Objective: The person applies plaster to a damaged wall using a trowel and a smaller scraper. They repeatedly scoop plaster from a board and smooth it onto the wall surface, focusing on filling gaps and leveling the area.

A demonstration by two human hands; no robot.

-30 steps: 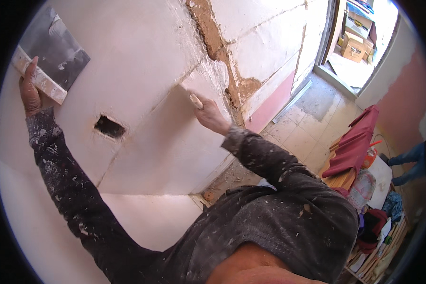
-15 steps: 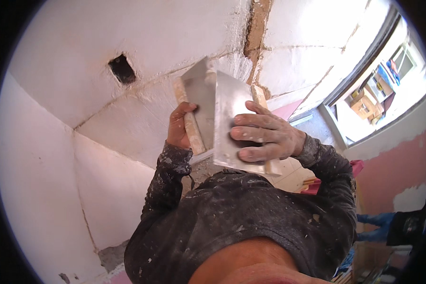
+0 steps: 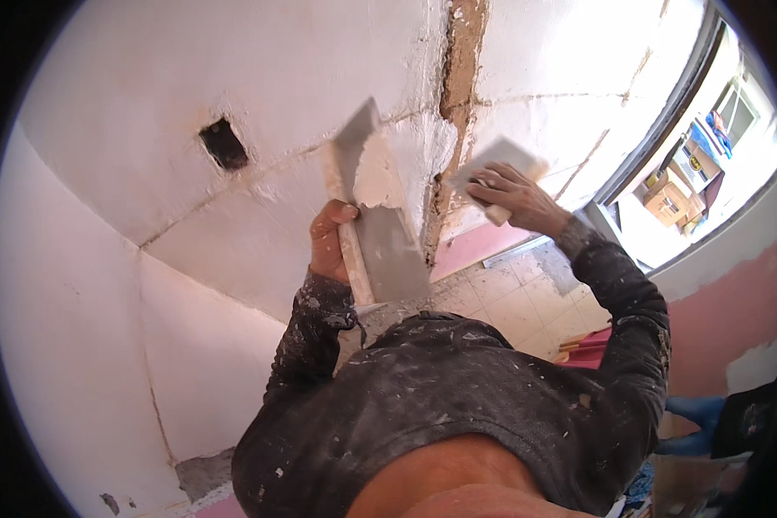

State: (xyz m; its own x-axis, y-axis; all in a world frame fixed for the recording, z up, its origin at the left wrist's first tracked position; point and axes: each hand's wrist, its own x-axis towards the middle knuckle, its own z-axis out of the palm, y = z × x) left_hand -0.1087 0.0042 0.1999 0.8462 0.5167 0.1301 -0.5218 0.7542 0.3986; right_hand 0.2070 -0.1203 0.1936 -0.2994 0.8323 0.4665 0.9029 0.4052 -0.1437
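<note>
My left hand (image 3: 330, 242) is closed around the wooden back of a wide metal plastering blade (image 3: 387, 259), its face turned up in front of my chest. A lump of pale wet plaster (image 3: 378, 177) sits on its upper half. My right hand (image 3: 516, 200) grips a second plastering blade (image 3: 502, 157), which is slightly blurred. Fingers lie over its face, and a wooden edge shows on its far side. This second blade is apart from the left one, near the brown vertical channel (image 3: 464, 69) in the white plastered wall (image 3: 302, 78).
A square dark hole (image 3: 224, 144) opens in the wall. Right of me is a window opening (image 3: 665, 155) with cardboard boxes (image 3: 669, 198) beyond it. Pale floor tiles (image 3: 509, 302) lie below, near a pink-red object (image 3: 589, 347). Another person's blue-clad legs (image 3: 695, 410) show at far right.
The right blade has come away from the left blade and moved right and up toward the wall channel. Plaster now shows on the left blade, which stays in nearly the same place.
</note>
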